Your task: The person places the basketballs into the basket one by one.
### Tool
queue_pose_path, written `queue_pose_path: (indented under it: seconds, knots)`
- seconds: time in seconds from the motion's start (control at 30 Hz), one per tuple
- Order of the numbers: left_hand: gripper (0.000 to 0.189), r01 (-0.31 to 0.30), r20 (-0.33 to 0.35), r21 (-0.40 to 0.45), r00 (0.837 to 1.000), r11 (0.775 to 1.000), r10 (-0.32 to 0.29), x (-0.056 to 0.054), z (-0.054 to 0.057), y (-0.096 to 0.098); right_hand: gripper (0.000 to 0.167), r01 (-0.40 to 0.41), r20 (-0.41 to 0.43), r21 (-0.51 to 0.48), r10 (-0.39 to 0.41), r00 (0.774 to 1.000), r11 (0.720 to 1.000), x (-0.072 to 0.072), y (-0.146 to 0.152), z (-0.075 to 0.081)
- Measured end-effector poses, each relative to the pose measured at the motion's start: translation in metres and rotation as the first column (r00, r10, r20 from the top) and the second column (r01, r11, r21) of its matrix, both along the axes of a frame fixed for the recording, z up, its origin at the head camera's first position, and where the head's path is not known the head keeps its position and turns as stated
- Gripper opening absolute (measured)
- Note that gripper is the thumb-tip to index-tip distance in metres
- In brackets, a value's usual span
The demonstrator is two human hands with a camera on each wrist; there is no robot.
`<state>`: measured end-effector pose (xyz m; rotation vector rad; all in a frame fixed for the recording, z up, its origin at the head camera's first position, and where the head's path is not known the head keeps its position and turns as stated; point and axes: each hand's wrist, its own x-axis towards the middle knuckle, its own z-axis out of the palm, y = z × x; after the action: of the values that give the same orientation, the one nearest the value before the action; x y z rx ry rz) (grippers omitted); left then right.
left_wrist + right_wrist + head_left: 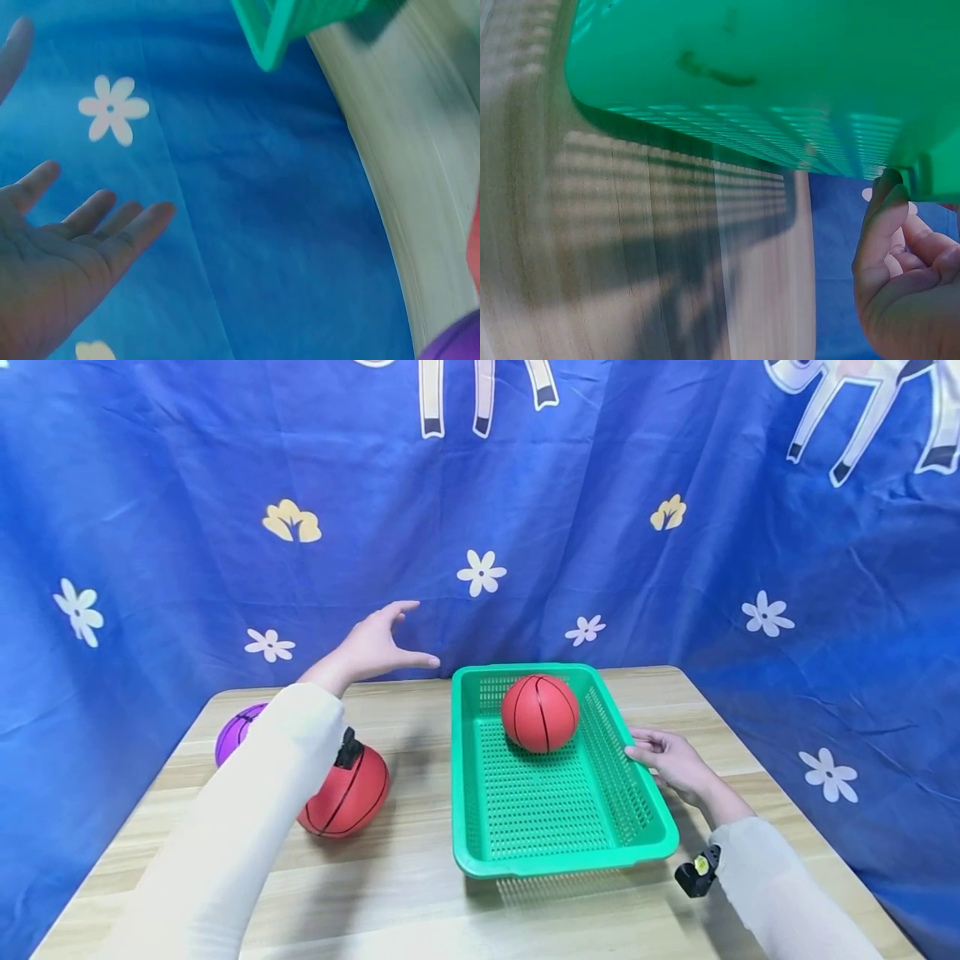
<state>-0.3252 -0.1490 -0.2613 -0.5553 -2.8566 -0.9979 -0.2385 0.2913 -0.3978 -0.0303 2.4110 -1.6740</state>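
Note:
My left hand (375,645) is raised above the back edge of the table, left of the basket, thumb and fingers spread apart around nothing. The left wrist view shows its bare palm and loosely bent fingers (142,229). My right hand (673,764) grips the right rim of a green plastic basket (566,865), thumb at the rim and fingers on the outer side. A red ball (540,713) with black lines lies inside, toward the far end. In the right wrist view, the basket's wall (780,45) stands over its shadow on the wood.
Left of the basket, a second red ball (348,797) rests on the wooden table (420,910), partly behind my left sleeve. Farther left, a purple ball (234,735) is mostly covered by that arm. A blue printed curtain (360,552) hangs behind the table and along its sides.

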Motion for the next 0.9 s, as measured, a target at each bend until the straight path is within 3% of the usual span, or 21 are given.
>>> queue_pose_path:
  seconds: [0.23,0.43,0.73,0.9]
  knots:
    - [0.099,-0.049,-0.01,-0.004,0.999,0.999,0.049,0.01,0.007,-0.033,0.06,0.014,0.01,-0.01,-0.014,1.0,1.0,0.001,0.001,0.001]
    - [0.097,-0.103,-0.048,-0.011,0.994,0.995,0.102,0.016,0.007,-0.065,0.059,-0.007,-0.004,-0.052,0.007,1.0,0.999,0.002,0.001,0.0]
    - [0.088,-0.167,-0.079,0.067,0.982,0.984,0.172,0.032,-0.008,-0.11,0.06,-0.009,-0.008,-0.07,0.009,1.0,0.998,0.003,-0.001,0.0]
    - [0.077,-0.231,-0.147,0.102,0.959,0.968,0.244,0.038,-0.023,-0.129,0.061,-0.016,-0.005,-0.071,0.015,1.0,0.997,0.003,-0.001,0.0]
